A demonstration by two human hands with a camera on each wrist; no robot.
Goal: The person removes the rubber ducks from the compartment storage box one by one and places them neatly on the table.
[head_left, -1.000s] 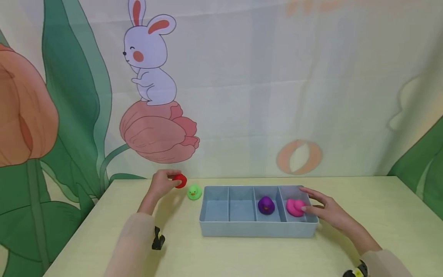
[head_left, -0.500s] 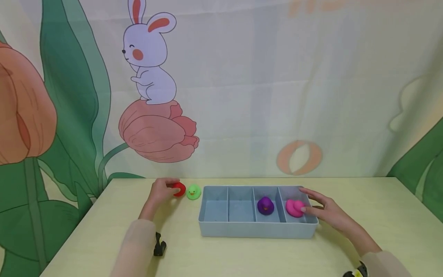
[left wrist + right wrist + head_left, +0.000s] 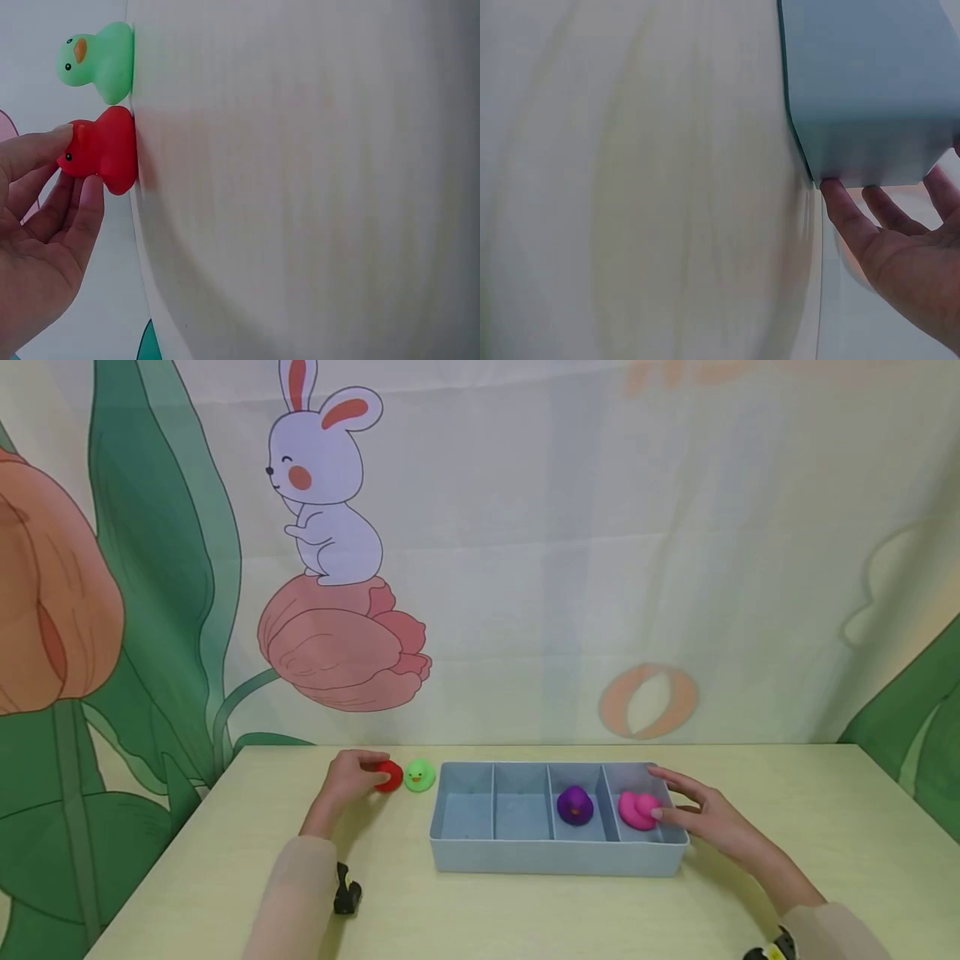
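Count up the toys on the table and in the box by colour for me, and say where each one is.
Red toys: 1, pinched by the left hand
Green toys: 1, on the table
Purple toys: 1, in the box
Pink toys: 1, in the box's rightmost compartment
Total: 4
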